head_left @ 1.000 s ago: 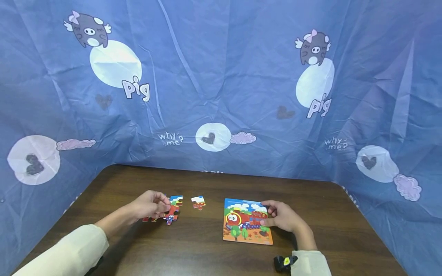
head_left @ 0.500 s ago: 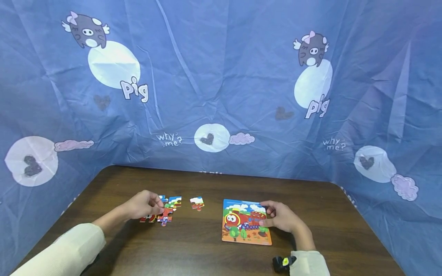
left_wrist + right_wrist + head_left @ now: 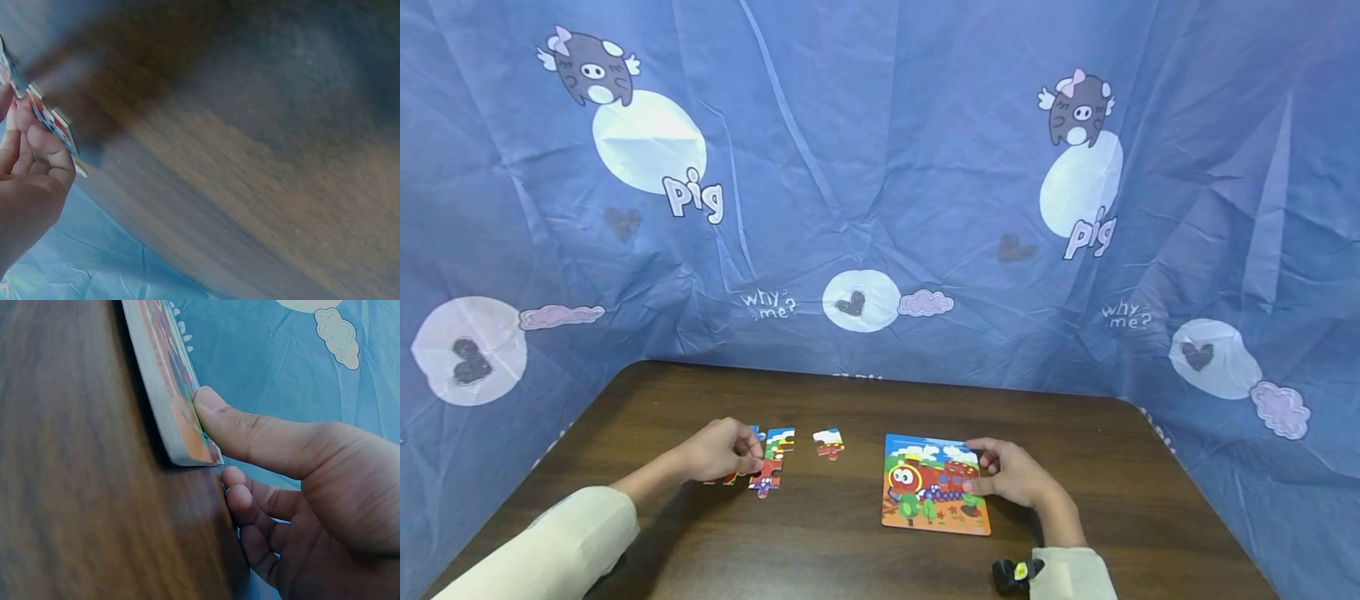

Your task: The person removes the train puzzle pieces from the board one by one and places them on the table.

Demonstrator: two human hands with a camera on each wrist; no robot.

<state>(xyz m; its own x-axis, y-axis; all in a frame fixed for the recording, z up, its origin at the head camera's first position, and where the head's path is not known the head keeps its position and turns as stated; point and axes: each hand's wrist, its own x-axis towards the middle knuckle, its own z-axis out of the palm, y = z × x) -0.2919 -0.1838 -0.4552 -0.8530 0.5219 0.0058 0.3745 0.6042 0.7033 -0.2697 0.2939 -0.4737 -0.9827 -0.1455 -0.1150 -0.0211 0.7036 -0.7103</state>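
Note:
My left hand (image 3: pixel 721 452) pinches a red jigsaw piece (image 3: pixel 767 477) with blue at its lower end, between thumb and fingertips. Just beyond it lies a piece with sky and green (image 3: pixel 780 438), and other pieces (image 3: pixel 724 480) are partly hidden under the hand. In the left wrist view, pieces (image 3: pixel 55 124) show at the fingertips, partly covered by them. My right hand (image 3: pixel 1013 472) holds the right edge of a square train-picture puzzle board (image 3: pixel 925 512). Its thumb (image 3: pixel 215 403) lies on the printed face in the right wrist view, the other fingers curled at the side.
A single jigsaw piece (image 3: pixel 828 442) with cloud and red lies between the hands, toward the back. The dark wooden table (image 3: pixel 820 542) has a rounded far edge, with a blue printed cloth (image 3: pixel 865 167) hanging behind and at both sides.
My left hand first shifts slightly left with the red piece, then back to the right and a little nearer. The right hand and the board stay put.

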